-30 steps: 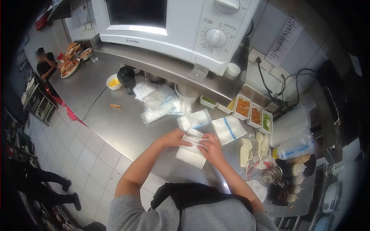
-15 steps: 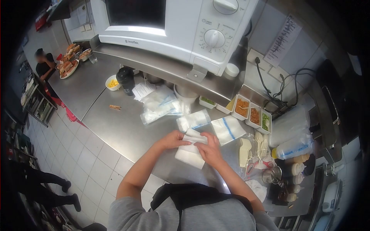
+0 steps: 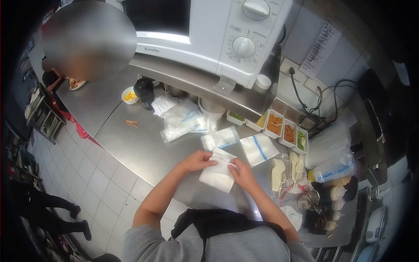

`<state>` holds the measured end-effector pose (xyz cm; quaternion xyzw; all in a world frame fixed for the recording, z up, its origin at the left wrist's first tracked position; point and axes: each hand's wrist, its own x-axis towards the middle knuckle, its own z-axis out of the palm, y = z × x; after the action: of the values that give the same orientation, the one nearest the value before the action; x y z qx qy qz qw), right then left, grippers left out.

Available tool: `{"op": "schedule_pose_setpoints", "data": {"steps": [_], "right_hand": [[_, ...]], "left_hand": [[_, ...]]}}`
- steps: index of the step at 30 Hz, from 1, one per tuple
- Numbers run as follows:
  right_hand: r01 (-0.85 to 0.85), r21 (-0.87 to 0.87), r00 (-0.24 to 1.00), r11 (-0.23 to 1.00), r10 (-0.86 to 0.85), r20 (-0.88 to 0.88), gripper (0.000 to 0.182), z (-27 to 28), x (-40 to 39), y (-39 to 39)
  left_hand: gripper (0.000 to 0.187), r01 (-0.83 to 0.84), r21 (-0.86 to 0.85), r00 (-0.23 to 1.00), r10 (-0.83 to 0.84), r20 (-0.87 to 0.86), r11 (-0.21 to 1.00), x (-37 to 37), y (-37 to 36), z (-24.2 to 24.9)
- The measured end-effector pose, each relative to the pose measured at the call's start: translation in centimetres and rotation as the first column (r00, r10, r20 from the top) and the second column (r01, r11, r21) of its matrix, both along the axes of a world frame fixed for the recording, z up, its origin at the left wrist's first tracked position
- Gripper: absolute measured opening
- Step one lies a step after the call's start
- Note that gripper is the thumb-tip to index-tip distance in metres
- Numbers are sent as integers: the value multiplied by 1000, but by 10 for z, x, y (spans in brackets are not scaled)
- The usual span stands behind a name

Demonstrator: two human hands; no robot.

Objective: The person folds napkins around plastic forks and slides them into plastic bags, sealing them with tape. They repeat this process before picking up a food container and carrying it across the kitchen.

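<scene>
My left hand (image 3: 199,161) pinches the left side of a folded white paper napkin (image 3: 223,158), thumb on top. Closed on the napkin's right edge is my right hand (image 3: 242,174). The napkin is held just over a small pile of white napkins (image 3: 215,180) on the steel counter (image 3: 148,153). Just beyond my hands lie a clear plastic packet with white contents (image 3: 220,137) and a flat packet with a blue stripe (image 3: 258,148). More clear plastic bags (image 3: 185,120) are heaped to the left of these.
A white microwave (image 3: 205,39) stands on the shelf ahead. White food tubs (image 3: 274,124) line the right back, near plastic cutlery (image 3: 277,174) and squeeze bottles (image 3: 337,191). A black cup (image 3: 144,92) and white bowl (image 3: 129,95) stand left. Another person's legs (image 3: 52,205) show at lower left.
The napkin between my hands now lies flatter and more spread, and my right hand has shifted slightly down and right. A blurred patch now covers the upper left.
</scene>
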<state>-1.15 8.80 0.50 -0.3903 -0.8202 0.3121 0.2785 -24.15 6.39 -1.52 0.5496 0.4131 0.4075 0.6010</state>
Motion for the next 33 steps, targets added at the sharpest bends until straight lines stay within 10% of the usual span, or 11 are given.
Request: {"op": "schedule_pose_setpoints", "data": {"steps": [5, 7, 11, 16, 24, 33], "right_hand": [[69, -97, 996, 993, -63, 65, 13, 10, -1, -7], [-116, 216, 990, 969, 131, -57, 17, 15, 1, -10], [-338, 219, 939, 915, 345, 6, 28, 34, 15, -31], [-356, -282, 852, 891, 434, 292, 34, 33, 47, -49], [-102, -290, 981, 952, 145, 130, 37, 55, 177, -104], [435, -244, 898, 867, -396, 192, 28, 121, 333, -190]], "left_hand": [[22, -54, 19, 997, 55, -57, 998, 2, -1, -17], [22, -74, 21, 995, 76, -62, 997, 6, -6, -10], [19, -70, 70, 988, 79, -131, 995, 16, -21, 0], [11, 41, 216, 976, 7, -218, 976, 44, -33, 5], [8, -43, 644, 783, 426, -452, 763, 140, -25, 28], [18, 568, 746, 804, -40, -593, 348, 363, -80, -31]]}}
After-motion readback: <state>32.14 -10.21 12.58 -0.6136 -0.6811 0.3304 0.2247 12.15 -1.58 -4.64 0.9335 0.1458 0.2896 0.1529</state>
